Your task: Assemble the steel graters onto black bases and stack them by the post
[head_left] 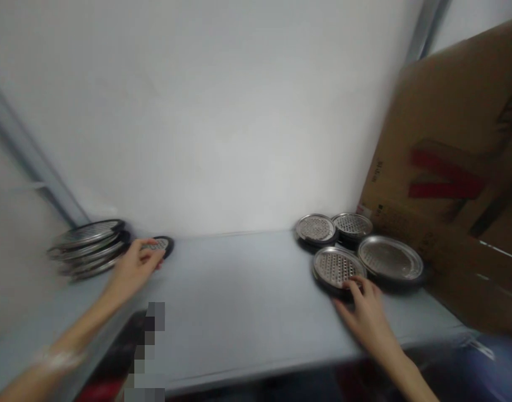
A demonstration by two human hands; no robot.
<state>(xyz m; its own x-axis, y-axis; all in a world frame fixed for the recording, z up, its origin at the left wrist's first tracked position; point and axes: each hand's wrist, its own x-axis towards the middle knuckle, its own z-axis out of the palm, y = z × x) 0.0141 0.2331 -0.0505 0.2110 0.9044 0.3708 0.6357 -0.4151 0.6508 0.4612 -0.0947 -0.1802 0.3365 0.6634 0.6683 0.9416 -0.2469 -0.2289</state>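
At the left, my left hand (pixel 138 262) has its fingers curled over a small round grater (pixel 161 243) with a perforated metal face and black rim; the hand covers much of it. Beside it leans a stack of several round metal plates with black edges (pixel 92 245). On the right side, my right hand (pixel 364 304) grips the near edge of another round grater (pixel 337 267), thumb low at the rim and fingers on top. Behind that one sit two similar graters (pixel 316 228) (pixel 352 224). A larger, smoother round metal disc (pixel 390 258) lies close to its right.
A light grey table (pixel 239 312) runs up against a white wall (pixel 239 111). A large cardboard box (pixel 457 167) with red print stands along the right side. Dark, blurred items and a blue shape (pixel 494 363) show below the table's front edge.
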